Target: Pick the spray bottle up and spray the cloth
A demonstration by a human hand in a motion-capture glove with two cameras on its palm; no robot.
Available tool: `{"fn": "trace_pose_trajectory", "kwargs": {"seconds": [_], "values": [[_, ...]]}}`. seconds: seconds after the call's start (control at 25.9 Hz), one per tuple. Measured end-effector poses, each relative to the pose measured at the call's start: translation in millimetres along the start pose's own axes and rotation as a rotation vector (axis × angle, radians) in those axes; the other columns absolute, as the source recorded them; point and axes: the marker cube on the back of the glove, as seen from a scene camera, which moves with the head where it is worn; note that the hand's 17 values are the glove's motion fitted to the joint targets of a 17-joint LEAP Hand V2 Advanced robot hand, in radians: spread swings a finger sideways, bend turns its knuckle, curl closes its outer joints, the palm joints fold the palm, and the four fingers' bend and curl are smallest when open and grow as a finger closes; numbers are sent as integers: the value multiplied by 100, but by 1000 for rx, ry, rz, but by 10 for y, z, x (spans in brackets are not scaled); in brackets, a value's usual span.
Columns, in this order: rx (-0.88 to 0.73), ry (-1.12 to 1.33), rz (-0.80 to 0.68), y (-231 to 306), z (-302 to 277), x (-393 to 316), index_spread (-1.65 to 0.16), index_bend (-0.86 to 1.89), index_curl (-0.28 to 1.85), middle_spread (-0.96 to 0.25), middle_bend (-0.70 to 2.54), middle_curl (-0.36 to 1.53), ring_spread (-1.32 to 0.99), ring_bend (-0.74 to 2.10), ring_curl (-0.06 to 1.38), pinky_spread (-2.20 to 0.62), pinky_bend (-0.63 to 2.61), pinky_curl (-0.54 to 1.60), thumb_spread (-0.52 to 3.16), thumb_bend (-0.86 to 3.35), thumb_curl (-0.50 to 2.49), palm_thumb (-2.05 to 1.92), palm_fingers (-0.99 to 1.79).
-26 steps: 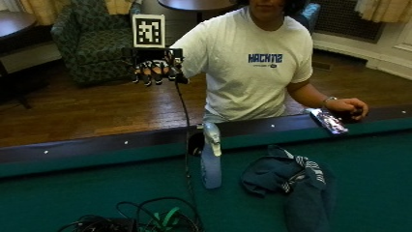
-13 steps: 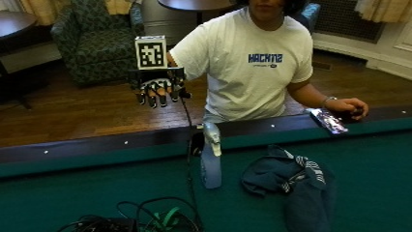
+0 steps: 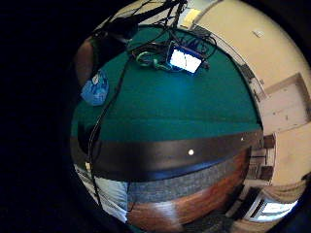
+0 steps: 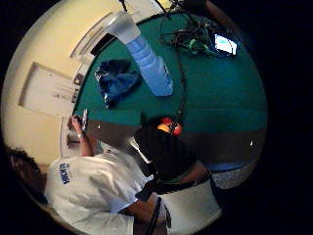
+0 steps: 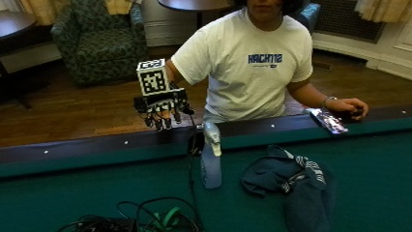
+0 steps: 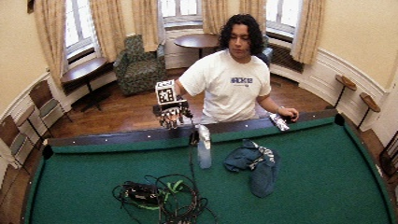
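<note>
Green felt covers the surface (image 5: 77, 193), with a tangle of cables (image 5: 128, 222) nearest the camera. Beyond it the spray bottle (image 5: 211, 162) stands upright, the dark blue cloth (image 5: 289, 179) crumpled just beside it. Farther back, above the dark rail (image 5: 96, 147), the gloved right hand (image 5: 162, 110) hovers with its grip released, fingers hanging down and holding nothing. To reach well, it should come down over the rail and wrap the bottle's neck below the trigger, nozzle facing the cloth.
</note>
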Motion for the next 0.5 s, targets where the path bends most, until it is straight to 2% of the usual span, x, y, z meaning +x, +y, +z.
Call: {"fn": "trace_pose_trajectory", "kwargs": {"seconds": [0.23, 0.5], "values": [[-6, -98, 22, -14, 43, 63, -45, 14, 22, -15, 19, 29, -11, 39, 27, 21, 41, 31, 102, -2, 27, 30, 43], [-20, -379, 7, -114, 187, -57, -44, 13, 23, -14, 19, 30, -11, 39, 27, 21, 41, 32, 102, -2, 28, 31, 44]]}}
